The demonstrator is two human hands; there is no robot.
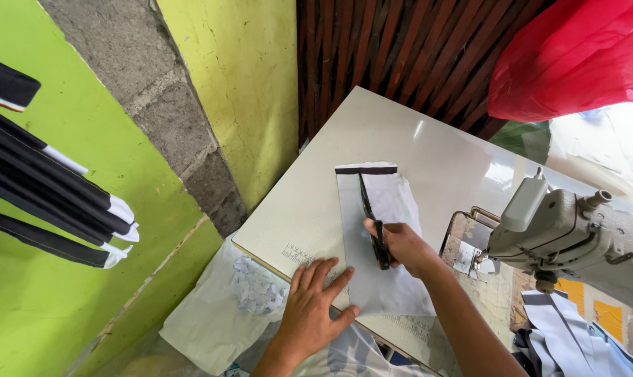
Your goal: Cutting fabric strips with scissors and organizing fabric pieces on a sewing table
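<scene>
White fabric, a long rectangular piece with a dark band across its far end [383,230], lies flat on the pale laminate surface [428,150] in front of me. My right hand [402,246] is closed around the handles of a pair of black scissors [372,222], whose blades point away from me along the middle of the fabric, toward the dark band. My left hand [315,307] lies open and flat, fingers spread, pressing on the near left edge of the fabric where it meets the front edge of the surface.

Just right of the fabric stands a cream-coloured industrial sewing machine [564,237], its head reaching over the surface. Below it, to the right, sits a pile of white and dark cloth pieces [575,335]. A red plastic bag [571,56] hangs beyond the far right corner. On the floor at my left lies a white sheet with small cloth scraps [250,290] on it. Dark strips with white tips [51,202] hang against the green wall [44,300] further left.
</scene>
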